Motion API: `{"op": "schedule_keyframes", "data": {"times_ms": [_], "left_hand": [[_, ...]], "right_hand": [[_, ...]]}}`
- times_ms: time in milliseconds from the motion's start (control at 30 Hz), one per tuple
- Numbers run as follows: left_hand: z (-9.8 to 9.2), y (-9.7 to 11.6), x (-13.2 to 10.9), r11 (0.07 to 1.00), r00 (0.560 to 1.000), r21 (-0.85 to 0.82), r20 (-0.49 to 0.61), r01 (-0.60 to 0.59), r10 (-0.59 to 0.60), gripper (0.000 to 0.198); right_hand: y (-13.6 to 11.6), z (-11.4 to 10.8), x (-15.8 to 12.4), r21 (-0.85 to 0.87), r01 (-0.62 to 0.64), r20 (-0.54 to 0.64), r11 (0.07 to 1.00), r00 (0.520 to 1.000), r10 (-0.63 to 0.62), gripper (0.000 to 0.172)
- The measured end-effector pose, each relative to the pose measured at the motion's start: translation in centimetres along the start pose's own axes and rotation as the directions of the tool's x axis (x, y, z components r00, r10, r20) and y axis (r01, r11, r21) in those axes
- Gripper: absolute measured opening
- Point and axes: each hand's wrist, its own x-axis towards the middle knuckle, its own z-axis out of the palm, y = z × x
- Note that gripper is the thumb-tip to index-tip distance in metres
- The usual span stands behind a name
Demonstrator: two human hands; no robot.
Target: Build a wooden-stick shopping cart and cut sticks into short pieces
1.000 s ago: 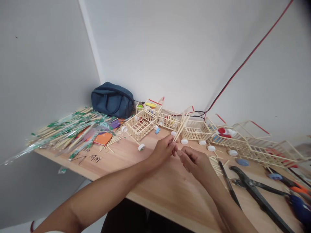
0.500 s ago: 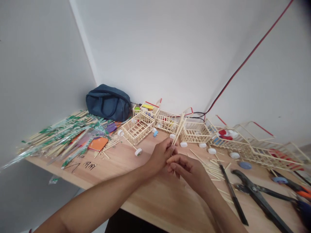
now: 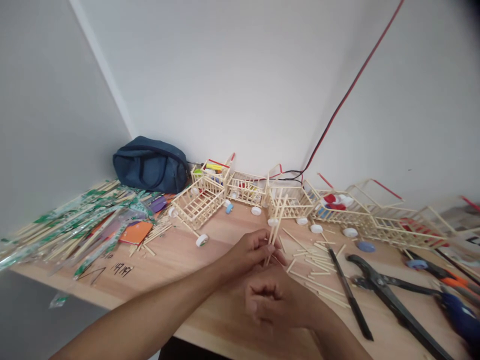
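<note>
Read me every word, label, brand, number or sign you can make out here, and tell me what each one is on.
"147/147", as best I can read it: black handwriting on the wooden table.
"S10" or "510": smaller handwriting just above it on the table; unclear.
Green print on the clear wrappers: too small and blurred to read.
Black mark on the white item at the right edge: cut off, unreadable.

left fingers (image 3: pixel 264 252) — pinching thin sticks (image 3: pixel 279 217) | right fingers (image 3: pixel 258 304) — curled nearby | stick carts (image 3: pixel 212 210) behind
</note>
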Motion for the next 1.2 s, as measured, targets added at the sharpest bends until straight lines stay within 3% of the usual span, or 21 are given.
{"op": "schedule_keyframes", "data": {"times_ms": [100,233,333,467,700,867,933,1000,1100,1200], "left_hand": [[0.4,0.2,-0.2,0.999,0.997,-0.003,0.052,0.051,-0.051,0.041],[0.4,0.6,-0.5,0.993,0.999,0.109,-0.014,0.05,-0.049,0.038],[0.3,1.0,-0.6,0.979,0.995,0.206,-0.092,-0.007,0.027,0.034],[0.2,1.9,-0.7,0.957,0.957,0.279,-0.244,-0.083,0.155,0.027],[-0.2,2.8,-0.8,0.905,0.867,0.414,-0.41,-0.1,0.283,0.03],[-0.5,2.6,-0.5,0.905,0.858,0.419,-0.435,-0.075,0.272,0.03],[-0.6,2.3,-0.4,0.909,0.87,0.409,-0.414,-0.085,0.267,0.029],[-0.7,2.1,-0.3,0.923,0.895,0.369,-0.367,-0.11,0.253,0.029],[-0.8,1.8,-0.1,0.948,0.932,0.287,-0.289,-0.134,0.219,0.029],[-0.6,1.7,0.0,0.972,0.954,0.206,-0.25,-0.117,0.167,0.029]], "right_hand": [[0.0,-0.3,-0.1,-0.107,-0.012,-0.045,0.994,0.999,0.007,0.031],[0.1,-1.3,-0.5,-0.142,-0.034,-0.027,0.989,0.999,0.03,0.027],[-0.1,-2.2,-0.9,-0.142,-0.032,-0.006,0.989,0.999,0.032,0.021],[-0.1,-3.0,-1.5,-0.086,-0.056,-0.109,0.995,0.993,0.047,0.024],[0.4,-3.1,-1.4,-0.004,0.029,-0.181,1.0,0.983,-0.03,0.052],[0.1,-3.2,-1.3,0.071,0.017,-0.306,0.997,0.952,0.006,0.039],[-0.7,-4.0,-1.4,0.004,0.003,-0.439,1.0,0.899,-0.001,0.032],[-1.7,-5.4,-1.6,-0.113,-0.035,-0.595,0.993,0.803,-0.039,0.029],[-3.0,-8.4,-1.6,-0.291,-0.119,-0.796,0.949,0.58,-0.172,0.029],[-3.2,-10.8,-1.3,-0.512,-0.211,-0.827,0.833,0.382,-0.412,0.039]]}}
